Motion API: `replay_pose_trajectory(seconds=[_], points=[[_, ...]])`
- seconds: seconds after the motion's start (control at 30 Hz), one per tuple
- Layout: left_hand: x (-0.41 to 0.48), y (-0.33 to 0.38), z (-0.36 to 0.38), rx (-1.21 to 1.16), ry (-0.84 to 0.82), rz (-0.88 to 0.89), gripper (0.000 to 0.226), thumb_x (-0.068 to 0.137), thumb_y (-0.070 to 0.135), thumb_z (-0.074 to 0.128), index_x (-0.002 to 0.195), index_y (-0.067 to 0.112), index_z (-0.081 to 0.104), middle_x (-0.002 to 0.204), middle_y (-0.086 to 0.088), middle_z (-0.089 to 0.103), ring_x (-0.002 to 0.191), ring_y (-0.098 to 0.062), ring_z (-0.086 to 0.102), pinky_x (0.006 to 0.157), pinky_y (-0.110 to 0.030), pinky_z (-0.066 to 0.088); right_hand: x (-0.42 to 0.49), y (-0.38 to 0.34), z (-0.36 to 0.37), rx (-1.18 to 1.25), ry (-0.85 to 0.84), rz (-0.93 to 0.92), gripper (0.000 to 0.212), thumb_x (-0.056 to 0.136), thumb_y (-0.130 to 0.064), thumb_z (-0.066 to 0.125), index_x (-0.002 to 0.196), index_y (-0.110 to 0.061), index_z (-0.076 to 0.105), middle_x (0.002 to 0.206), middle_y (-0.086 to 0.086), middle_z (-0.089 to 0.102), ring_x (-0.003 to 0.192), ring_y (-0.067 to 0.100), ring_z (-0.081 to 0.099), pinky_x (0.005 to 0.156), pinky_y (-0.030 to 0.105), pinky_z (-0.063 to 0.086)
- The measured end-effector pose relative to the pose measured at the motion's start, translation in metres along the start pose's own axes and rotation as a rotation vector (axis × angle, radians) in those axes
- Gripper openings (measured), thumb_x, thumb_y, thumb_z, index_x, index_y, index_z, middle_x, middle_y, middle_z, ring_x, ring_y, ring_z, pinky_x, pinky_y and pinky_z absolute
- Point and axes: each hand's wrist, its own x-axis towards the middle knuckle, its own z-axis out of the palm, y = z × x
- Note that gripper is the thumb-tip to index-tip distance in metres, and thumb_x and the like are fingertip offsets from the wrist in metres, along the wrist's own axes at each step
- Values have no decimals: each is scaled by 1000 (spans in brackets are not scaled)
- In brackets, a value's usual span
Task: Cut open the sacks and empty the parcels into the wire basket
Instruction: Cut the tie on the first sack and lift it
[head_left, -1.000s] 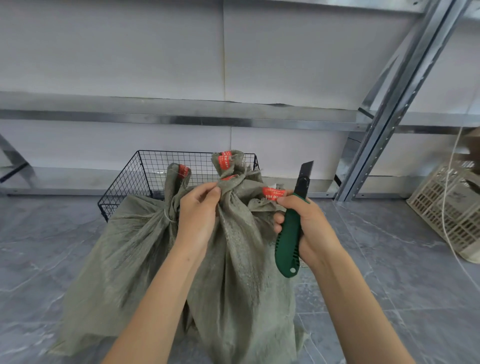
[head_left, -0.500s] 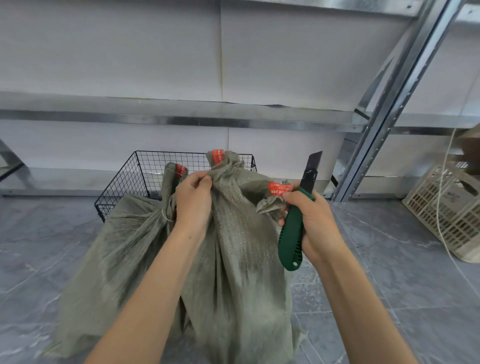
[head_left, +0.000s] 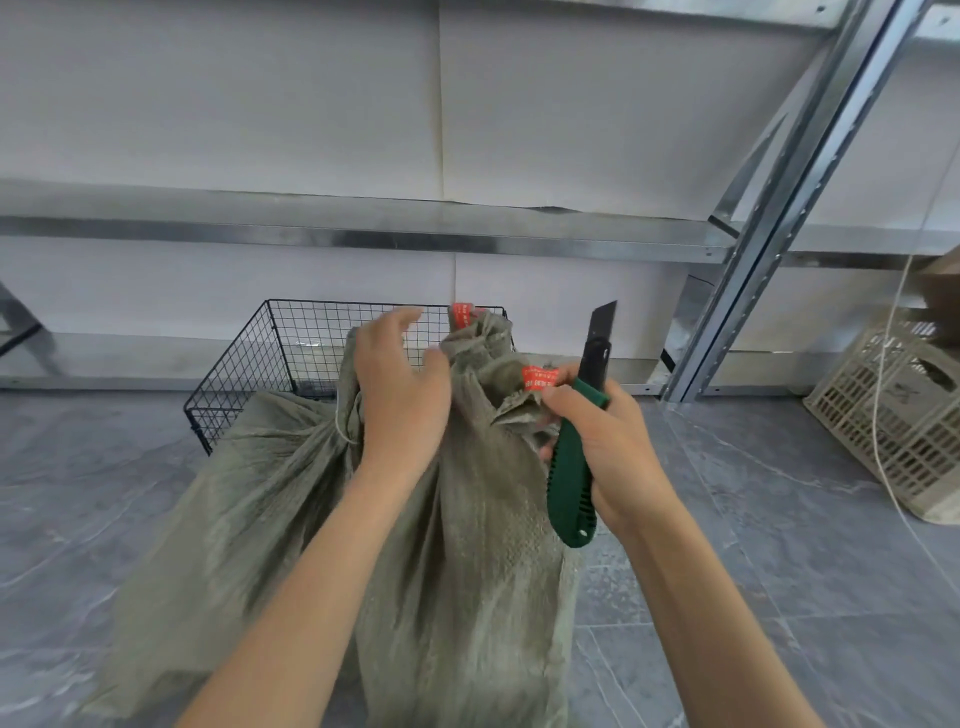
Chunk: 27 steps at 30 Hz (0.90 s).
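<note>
Downward view onto two bare forearms. Right grip (head_left: 608, 441) clamped around the green handle of a utility knife (head_left: 569, 483), with the black blade (head_left: 602, 322) pushed out and pointing up, just above that grip. Left grip (head_left: 400, 395) loose and spread, holding nothing, motion-blurred at the fingertips, lying over the bunched top of a grey-green woven sack (head_left: 467, 571); hard to say whether touching the cloth or just over it. Between the two grips, a tied neck of the sack, bearing a red tag (head_left: 537, 376) just beside the right grip's forefinger; white writing on it, too blurred to read. Above and between the grips, a second red tag (head_left: 462, 314) on another tied neck, likewise unreadable. Beyond the left grip, a black wire basket (head_left: 244, 374) on the grey tiled floor (head_left: 857, 571), partly hidden by sack and grip. Sack contents hidden by the cloth; bottom edge cut off by the frame. Well to the right of the right grip, a beige plastic crate (head_left: 893, 415), cut off at the frame edge.
</note>
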Motion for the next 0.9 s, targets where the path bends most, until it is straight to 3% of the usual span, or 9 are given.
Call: replay_pose_trajectory(seconds=[0.03, 0.1, 0.2, 0.37, 0.47, 0.6, 0.67, 0.77, 0.9], points=[[-5, 9, -3, 26, -2, 130, 29, 89, 8, 53, 116, 18, 54, 115, 5, 49, 107, -11, 49, 96, -22, 39, 1, 2, 1, -6, -6, -6, 12, 90, -3, 61, 86, -14, 57, 71, 2, 59, 64, 16, 55, 49, 26, 46], [-12, 26, -6, 78, -214, 261, 22, 89, 14, 57, 110, 22, 57, 104, 11, 55, 91, -2, 53, 80, -8, 41, 3, 5, 3, -36, -13, -27, 7, 89, -4, 61, 94, -8, 59, 75, 5, 59, 66, 18, 56, 49, 26, 45], [-17, 35, -2, 122, -549, 201, 18, 87, 19, 62, 103, 28, 58, 94, 12, 58, 82, -1, 56, 73, -11, 45, 4, 6, 4, -26, -20, -47, 10, 90, -3, 58, 100, -3, 59, 69, 3, 58, 58, 14, 54, 49, 26, 44], [-20, 29, 0, 115, -593, 146, 22, 83, 15, 65, 100, 27, 57, 88, 11, 63, 80, -1, 59, 72, -19, 48, 2, 4, 1, -3, 19, -13, 12, 90, 0, 57, 90, -12, 59, 74, 7, 59, 59, 14, 56, 49, 26, 47], [-20, 27, 2, 110, -622, 132, 27, 84, 11, 63, 104, 27, 56, 92, 10, 63, 83, 0, 59, 72, -14, 46, 1, 5, -3, -2, 42, -9, 10, 89, -3, 60, 92, -12, 61, 74, 7, 63, 64, 15, 61, 49, 26, 47], [-21, 24, 9, 33, -518, 89, 18, 86, 13, 66, 95, 27, 62, 86, 11, 67, 79, 5, 60, 68, -5, 45, -1, 11, -4, -162, 199, -126, 20, 86, -19, 70, 102, -14, 59, 92, 14, 63, 73, 16, 61, 52, 25, 52], [-21, 23, 13, 2, -502, 65, 11, 85, 15, 67, 90, 26, 67, 83, 11, 68, 78, 4, 62, 70, -9, 47, -5, 11, -4, -236, 236, -181, 26, 82, -26, 74, 99, -14, 59, 87, 7, 60, 66, 11, 58, 52, 26, 53], [-21, 22, 17, -59, -491, 24, 18, 84, 10, 65, 80, 27, 69, 80, 11, 70, 79, -1, 65, 73, -16, 51, -9, 7, -3, -267, 191, -162, 16, 82, -24, 74, 84, -20, 59, 71, -4, 59, 55, 6, 55, 49, 22, 47], [-22, 22, 21, -44, -472, -6, 20, 85, 7, 62, 93, 23, 70, 82, 11, 67, 78, -1, 62, 69, -7, 47, -7, 4, -5, -273, 193, -123, 15, 87, -13, 67, 77, -21, 60, 60, -2, 55, 50, 12, 50, 43, 21, 44]])
